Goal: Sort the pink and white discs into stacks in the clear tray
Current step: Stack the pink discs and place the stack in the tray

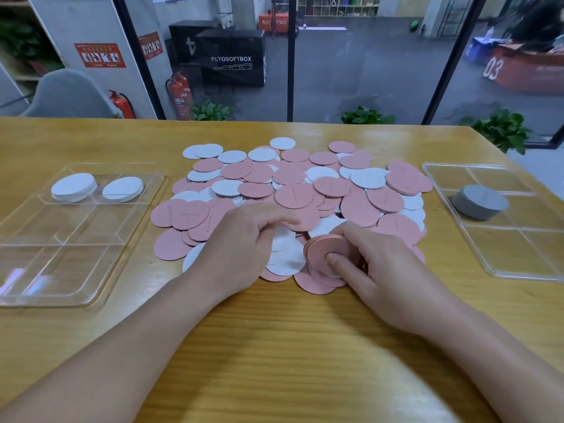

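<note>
While the right hand (381, 270) pinches a small stack of round pink paper discs (325, 254), the left hand (241, 254), fingers loosely curled, touches white discs (285, 257) beside it; clear plastic compartment tray (39, 270) lies left of both.

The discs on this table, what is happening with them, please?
A person is sorting a loose pile of pink and white discs on a wooden table. The right hand holds a small stack of pink discs, thumb on top, while the left hand reaches curled fingers onto white discs beside it. The left clear tray already holds two white stacks in its far compartments. The right clear tray holds one grey stack.
</note>
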Demonstrator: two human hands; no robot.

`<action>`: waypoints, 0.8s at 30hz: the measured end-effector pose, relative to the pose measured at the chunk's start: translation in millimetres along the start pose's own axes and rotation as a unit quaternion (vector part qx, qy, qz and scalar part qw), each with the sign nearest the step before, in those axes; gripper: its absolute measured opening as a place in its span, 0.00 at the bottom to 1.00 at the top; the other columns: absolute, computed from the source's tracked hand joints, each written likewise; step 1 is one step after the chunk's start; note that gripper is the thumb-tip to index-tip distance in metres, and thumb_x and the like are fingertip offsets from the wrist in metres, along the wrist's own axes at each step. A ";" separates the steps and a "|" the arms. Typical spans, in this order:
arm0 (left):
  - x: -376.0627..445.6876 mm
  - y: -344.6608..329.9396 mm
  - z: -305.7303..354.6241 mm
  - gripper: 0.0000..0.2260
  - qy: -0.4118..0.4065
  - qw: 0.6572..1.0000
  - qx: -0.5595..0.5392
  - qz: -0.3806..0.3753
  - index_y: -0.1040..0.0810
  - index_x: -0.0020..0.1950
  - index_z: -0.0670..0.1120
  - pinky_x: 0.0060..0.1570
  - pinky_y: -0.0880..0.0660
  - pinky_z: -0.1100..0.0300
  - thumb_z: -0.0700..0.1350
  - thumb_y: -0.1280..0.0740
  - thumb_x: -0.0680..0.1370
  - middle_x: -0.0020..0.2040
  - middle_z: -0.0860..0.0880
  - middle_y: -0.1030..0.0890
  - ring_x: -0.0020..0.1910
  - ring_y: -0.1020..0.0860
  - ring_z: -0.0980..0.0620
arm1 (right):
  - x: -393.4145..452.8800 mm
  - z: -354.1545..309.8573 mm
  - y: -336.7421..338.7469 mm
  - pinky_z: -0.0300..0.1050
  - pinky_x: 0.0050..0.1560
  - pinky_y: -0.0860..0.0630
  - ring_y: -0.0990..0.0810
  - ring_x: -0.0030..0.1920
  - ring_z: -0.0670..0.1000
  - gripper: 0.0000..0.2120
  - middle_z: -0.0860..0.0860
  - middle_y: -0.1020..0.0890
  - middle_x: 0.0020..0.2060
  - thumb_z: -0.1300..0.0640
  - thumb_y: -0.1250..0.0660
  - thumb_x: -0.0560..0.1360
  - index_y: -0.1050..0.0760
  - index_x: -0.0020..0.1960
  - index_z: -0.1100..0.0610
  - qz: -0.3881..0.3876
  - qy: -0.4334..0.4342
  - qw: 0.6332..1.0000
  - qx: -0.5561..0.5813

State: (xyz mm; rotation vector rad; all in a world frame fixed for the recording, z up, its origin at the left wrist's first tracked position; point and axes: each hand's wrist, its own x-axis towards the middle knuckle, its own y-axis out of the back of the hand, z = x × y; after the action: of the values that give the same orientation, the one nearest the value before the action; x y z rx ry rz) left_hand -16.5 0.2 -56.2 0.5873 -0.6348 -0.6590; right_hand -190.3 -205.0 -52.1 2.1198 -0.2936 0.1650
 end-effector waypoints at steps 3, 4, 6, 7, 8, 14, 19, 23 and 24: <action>2.3 2.8 -7.2 0.20 0.005 0.996 0.090 -0.025 0.14 0.68 0.56 0.68 0.26 0.53 0.35 0.37 0.87 0.61 0.69 0.18 0.66 0.26 0.54 | -0.3 -0.7 -1.1 0.44 0.43 0.27 0.23 0.45 0.48 0.04 0.42 0.22 0.39 0.47 0.35 0.85 0.29 0.54 0.45 -0.007 0.005 1.000 -0.001; 2.7 2.7 -8.9 0.19 0.008 0.994 0.101 -0.029 0.15 0.68 0.57 0.68 0.26 0.51 0.37 0.36 0.87 0.61 0.69 0.18 0.66 0.27 0.54 | -0.2 -0.3 -1.3 0.44 0.43 0.27 0.23 0.45 0.48 0.04 0.41 0.22 0.38 0.46 0.35 0.85 0.29 0.54 0.44 -0.008 0.007 1.000 -0.001; 1.7 1.8 -9.5 0.16 -0.004 0.992 0.126 -0.024 0.14 0.66 0.57 0.68 0.26 0.49 0.39 0.34 0.87 0.61 0.69 0.18 0.65 0.27 0.55 | 0.2 0.7 -1.4 0.44 0.43 0.27 0.23 0.44 0.48 0.04 0.42 0.22 0.38 0.46 0.35 0.85 0.29 0.54 0.45 -0.006 0.007 1.000 0.006; 1.4 1.5 -9.6 0.14 -0.013 0.991 0.136 -0.015 0.13 0.64 0.56 0.68 0.26 0.47 0.40 0.32 0.86 0.59 0.68 0.16 0.64 0.26 0.54 | 0.3 1.0 -1.3 0.45 0.42 0.26 0.23 0.44 0.48 0.04 0.42 0.22 0.38 0.46 0.35 0.85 0.29 0.54 0.45 -0.006 0.006 1.000 0.010; 1.6 2.3 -9.0 0.12 -0.020 0.989 0.143 -0.006 0.12 0.60 0.56 0.67 0.26 0.47 0.41 0.32 0.85 0.56 0.66 0.15 0.63 0.26 0.54 | 0.1 1.2 -0.9 0.46 0.42 0.26 0.23 0.44 0.49 0.04 0.43 0.22 0.38 0.46 0.35 0.85 0.28 0.54 0.45 -0.006 0.004 1.000 0.013; 2.0 4.1 2.5 0.05 0.020 0.996 0.082 0.032 0.18 0.45 0.56 0.62 0.27 0.52 0.49 0.24 0.78 0.46 0.61 0.17 0.58 0.25 0.56 | 0.2 2.3 -0.3 0.52 0.43 0.24 0.23 0.43 0.50 0.06 0.46 0.20 0.39 0.45 0.36 0.85 0.28 0.54 0.48 -0.007 -0.002 1.000 0.025; 1.8 0.6 1.4 0.19 0.064 0.990 0.128 -0.016 0.19 0.66 0.61 0.66 0.32 0.54 0.62 0.24 0.77 0.56 0.62 0.24 0.63 0.32 0.54 | 0.5 2.1 -1.4 0.52 0.43 0.25 0.23 0.42 0.51 0.07 0.48 0.20 0.39 0.46 0.36 0.85 0.28 0.53 0.50 0.000 -0.004 0.999 0.035; 0.5 0.1 3.1 0.14 0.055 0.991 0.120 -0.027 0.17 0.63 0.59 0.64 0.31 0.57 0.60 0.24 0.79 0.57 0.61 0.25 0.65 0.32 0.56 | 0.4 1.2 -1.6 0.55 0.42 0.24 0.23 0.41 0.51 0.08 0.47 0.21 0.38 0.47 0.35 0.85 0.28 0.53 0.50 0.003 -0.007 1.000 0.030; -0.4 0.1 5.3 0.12 0.053 0.993 0.099 -0.027 0.17 0.60 0.59 0.61 0.30 0.59 0.57 0.23 0.79 0.56 0.61 0.25 0.64 0.30 0.57 | 0.3 0.8 -1.4 0.56 0.42 0.24 0.23 0.41 0.51 0.08 0.47 0.21 0.38 0.47 0.35 0.85 0.28 0.53 0.50 0.003 -0.008 1.000 0.029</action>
State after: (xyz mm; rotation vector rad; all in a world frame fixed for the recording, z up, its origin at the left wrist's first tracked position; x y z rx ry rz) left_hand -20.4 -1.0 -52.7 0.8211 -0.5900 -0.6146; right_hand -189.6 -205.0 -53.6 2.1796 -0.3077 0.1620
